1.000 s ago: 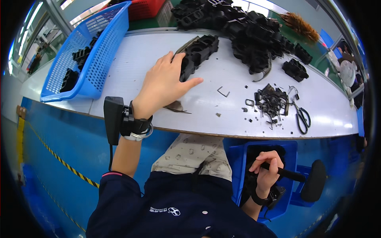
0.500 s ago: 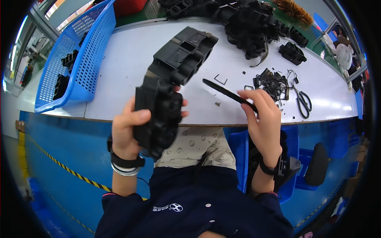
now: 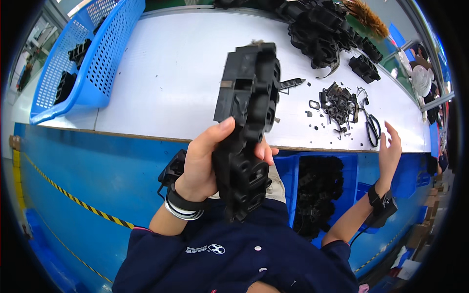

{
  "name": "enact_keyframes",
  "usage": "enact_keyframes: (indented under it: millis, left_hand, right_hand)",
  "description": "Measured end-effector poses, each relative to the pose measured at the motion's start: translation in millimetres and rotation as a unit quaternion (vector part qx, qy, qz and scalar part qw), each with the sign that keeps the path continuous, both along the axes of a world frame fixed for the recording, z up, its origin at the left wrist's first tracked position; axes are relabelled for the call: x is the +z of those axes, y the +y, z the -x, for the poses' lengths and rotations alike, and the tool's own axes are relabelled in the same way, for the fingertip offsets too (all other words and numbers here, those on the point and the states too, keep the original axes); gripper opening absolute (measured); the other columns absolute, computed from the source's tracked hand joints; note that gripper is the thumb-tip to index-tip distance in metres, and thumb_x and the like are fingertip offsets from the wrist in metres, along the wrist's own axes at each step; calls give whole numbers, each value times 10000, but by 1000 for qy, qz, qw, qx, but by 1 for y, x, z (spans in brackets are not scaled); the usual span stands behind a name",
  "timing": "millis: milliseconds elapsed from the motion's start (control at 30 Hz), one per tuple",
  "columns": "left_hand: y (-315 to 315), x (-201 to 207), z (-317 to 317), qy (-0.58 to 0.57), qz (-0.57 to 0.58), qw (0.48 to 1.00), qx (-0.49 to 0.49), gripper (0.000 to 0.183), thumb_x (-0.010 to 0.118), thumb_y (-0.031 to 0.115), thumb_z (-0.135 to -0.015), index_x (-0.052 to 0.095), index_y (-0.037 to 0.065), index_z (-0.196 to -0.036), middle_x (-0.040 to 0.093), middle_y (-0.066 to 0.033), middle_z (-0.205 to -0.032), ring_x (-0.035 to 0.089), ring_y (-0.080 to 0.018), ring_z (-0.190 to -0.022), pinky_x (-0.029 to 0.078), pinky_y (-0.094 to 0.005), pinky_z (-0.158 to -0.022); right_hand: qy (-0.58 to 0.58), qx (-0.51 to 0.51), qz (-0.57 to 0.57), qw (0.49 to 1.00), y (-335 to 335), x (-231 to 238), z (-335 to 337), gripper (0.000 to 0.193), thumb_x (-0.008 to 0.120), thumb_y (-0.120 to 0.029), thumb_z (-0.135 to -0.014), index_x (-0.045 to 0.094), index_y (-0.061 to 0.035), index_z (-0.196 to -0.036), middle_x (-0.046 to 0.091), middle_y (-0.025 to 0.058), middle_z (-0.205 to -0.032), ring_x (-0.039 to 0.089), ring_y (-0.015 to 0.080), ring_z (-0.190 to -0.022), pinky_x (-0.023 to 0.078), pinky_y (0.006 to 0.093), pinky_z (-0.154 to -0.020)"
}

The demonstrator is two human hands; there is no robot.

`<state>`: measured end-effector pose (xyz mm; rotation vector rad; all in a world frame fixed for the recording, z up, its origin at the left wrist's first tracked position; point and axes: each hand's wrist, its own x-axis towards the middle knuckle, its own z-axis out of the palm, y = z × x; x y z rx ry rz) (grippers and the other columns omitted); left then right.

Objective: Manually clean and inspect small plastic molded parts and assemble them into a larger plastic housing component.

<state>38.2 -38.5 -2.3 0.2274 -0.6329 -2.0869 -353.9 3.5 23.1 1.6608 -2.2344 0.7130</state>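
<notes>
My left hand (image 3: 202, 156) is closed round a long black moulded plastic part (image 3: 246, 105), thumb on its near-left side and fingertips showing on the right. The part stands lengthwise over the table edge, its face lined with round hollows. My right hand (image 3: 390, 154) is held off to the right at the table's front edge, fingers stretched and thumb apart, nothing in it. Nearest to it lie black-handled snips (image 3: 373, 129). A slim dark pointed piece (image 3: 293, 84) lies on the table, partly hidden behind the part.
Small black scraps (image 3: 338, 105) lie in a heap on the white table (image 3: 166, 73). More black moulded parts (image 3: 317, 36) are piled at the back right. A blue perforated basket (image 3: 97, 73) stands at the left. Below the table edge, a blue bin (image 3: 291, 188) holds black parts.
My right hand has let go of the slim black stick and moved right. My left hand has brought the moulded part rightward and turned it more upright.
</notes>
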Motion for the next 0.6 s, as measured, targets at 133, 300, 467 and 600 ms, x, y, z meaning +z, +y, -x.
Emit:
enact_keyframes:
  millis: [133, 300, 467, 600]
  left_hand:
    - [-4, -2, 3, 16, 69, 997, 8, 661, 159, 514, -913, 545, -20, -952, 571, -103, -699, 597, -231, -702, 364, -410, -927]
    - [-1, -2, 4, 49, 77, 996, -25, 816, 97, 656, -856, 368, -7, -1246, 579, -137, -676, 593, -223, -596, 444, -394, -804]
    - [3, 3, 8, 64, 71, 993, -69, 980, 114, 771, -761, 190, -4, -1357, 587, -210, -740, 608, -219, -557, 519, -323, -561]
    - [6, -1, 15, 194, 34, 973, -120, 864, 329, 660, -827, 217, -24, -1343, 479, -290, -934, 582, -328, -488, 516, -433, -518]
  right_hand:
    - [-89, 23, -26, 995, 5, -11, 23, 320, 519, -3, -812, 566, -25, -1128, 562, 131, -1129, 556, 226, -996, 454, 321, -796]
    - [-8, 68, -86, 994, -4, -9, 28, 343, 546, 26, -745, 579, -4, -1085, 585, 114, -983, 549, 224, -917, 454, 314, -746]
    - [-11, 24, -185, 982, -19, 8, 24, 171, 588, -33, -645, 554, 20, -804, 532, 121, -665, 533, 250, -628, 435, 348, -593]
    - [57, -98, -105, 988, -15, 17, 30, 116, 560, -43, -661, 500, 7, -746, 477, 130, -596, 506, 237, -545, 410, 335, -543]
